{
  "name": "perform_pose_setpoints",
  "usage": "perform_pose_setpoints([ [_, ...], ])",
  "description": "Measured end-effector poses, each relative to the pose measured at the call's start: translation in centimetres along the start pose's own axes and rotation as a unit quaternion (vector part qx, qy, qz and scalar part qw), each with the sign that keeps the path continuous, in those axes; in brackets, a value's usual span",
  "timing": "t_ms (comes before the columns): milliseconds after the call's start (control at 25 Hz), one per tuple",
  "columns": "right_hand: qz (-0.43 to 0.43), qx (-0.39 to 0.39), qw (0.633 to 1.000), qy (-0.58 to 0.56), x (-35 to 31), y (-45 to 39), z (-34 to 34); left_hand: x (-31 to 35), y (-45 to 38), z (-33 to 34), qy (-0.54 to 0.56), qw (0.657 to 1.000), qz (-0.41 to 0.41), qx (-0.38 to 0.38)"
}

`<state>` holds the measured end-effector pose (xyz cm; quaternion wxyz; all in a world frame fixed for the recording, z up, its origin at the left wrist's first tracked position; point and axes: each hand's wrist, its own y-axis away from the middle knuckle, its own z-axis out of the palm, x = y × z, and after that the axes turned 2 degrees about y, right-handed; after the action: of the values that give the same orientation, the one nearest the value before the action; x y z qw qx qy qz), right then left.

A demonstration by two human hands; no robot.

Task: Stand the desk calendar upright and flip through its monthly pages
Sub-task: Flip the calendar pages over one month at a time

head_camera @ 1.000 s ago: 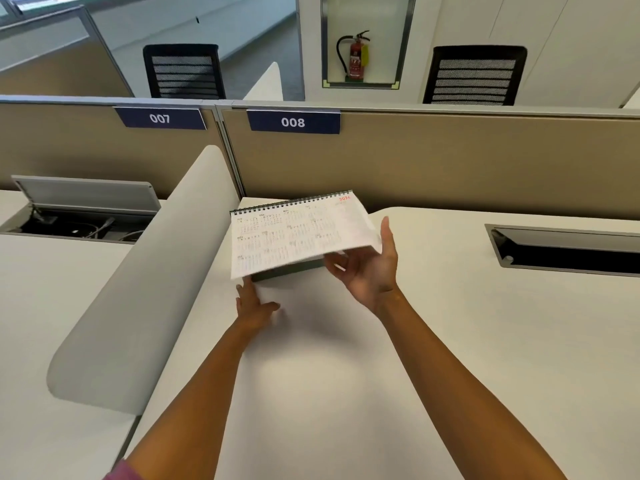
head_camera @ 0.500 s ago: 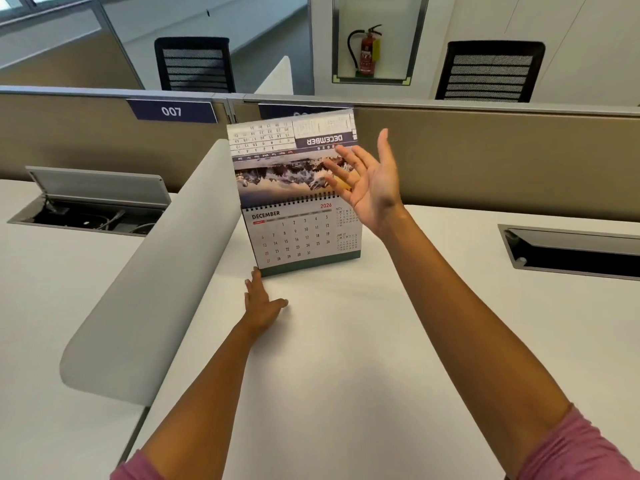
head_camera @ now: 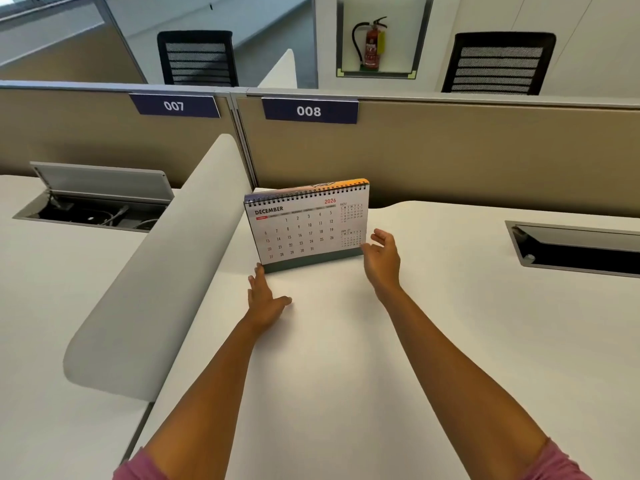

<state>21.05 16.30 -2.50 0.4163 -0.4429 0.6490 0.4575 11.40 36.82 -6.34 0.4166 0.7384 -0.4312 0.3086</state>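
While the calendar (head_camera: 306, 225) stands upright at twelve o'clock on the worktop (head_camera: 346, 358), the left hand (head_camera: 265, 299) lies flat and spread at its seven o'clock corner, probably bracing the base. Open and empty, the right hand (head_camera: 381, 256) hovers at its four o'clock edge, seemingly ready for the December page.

You can't read the small side months on the calendar (head_camera: 306, 226); its back pages are hidden, and both sleeves leave the bottom edge.

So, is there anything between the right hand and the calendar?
Nothing visible. The right hand is open beside the right edge of the desk calendar, with only bare desk around; the left hand lies flat at its left corner.
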Motion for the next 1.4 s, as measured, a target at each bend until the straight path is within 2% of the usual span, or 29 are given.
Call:
perform_pose_setpoints([
  [200,-0.035,-0.049,0.997,0.056,1.2,0.9,0.8,0.0,0.1,0.0,0.005,1.0,-0.006,0.001],
  [520,-0.023,0.034,0.999,0.018,1.0,2.0,0.6,0.3,0.3,0.1,0.005,1.0,-0.006,0.004],
  [680,-0.017,0.049,0.998,-0.04,1.1,2.2,-0.1,0.4,0.4,0.1,0.004,1.0,-0.005,0.004],
  [1000,-0.046,0.058,0.997,-0.027,1.2,2.5,-0.9,0.6,0.6,0.1,0.007,1.0,-0.012,0.002],
  [1160,-0.022,0.032,0.997,-0.067,1.5,2.4,-1.3,0.6,0.8,0.1,0.015,1.0,-0.018,0.008],
  [1400,0.015,-0.077,0.978,-0.191,1.1,2.6,-1.5,0.4,0.9,0.0,0.025,1.0,-0.01,0.011],
])
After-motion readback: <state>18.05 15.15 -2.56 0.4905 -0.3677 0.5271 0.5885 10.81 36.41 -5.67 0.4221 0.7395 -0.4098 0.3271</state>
